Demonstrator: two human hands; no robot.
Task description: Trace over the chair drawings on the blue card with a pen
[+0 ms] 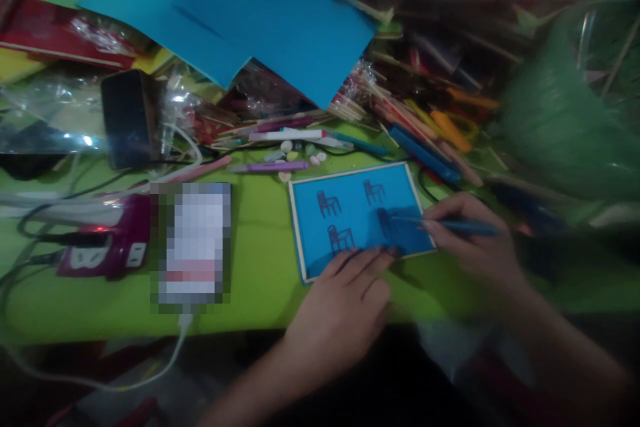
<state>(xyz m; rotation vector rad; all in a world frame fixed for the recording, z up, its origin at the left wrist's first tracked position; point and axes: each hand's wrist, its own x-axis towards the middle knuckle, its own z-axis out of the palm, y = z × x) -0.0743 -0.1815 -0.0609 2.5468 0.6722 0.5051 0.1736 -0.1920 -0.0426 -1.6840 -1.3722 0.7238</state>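
Note:
A blue rectangular board with a pale raised border lies on the green table. Dark drawings of chairs mark its surface, and a fourth dark shape is partly drawn at the right. My left hand rests with its fingers laid out over the board's lower edge. From the right, my right hand pinches a slim blue pen. The pen's tip points left at the unfinished dark shape; blur hides whether it touches.
Left of the board lies a phone on a white cable, beside a purple power strip. Behind are pens, small stones, thin sticks and blue sheets. A green translucent container stands at the right.

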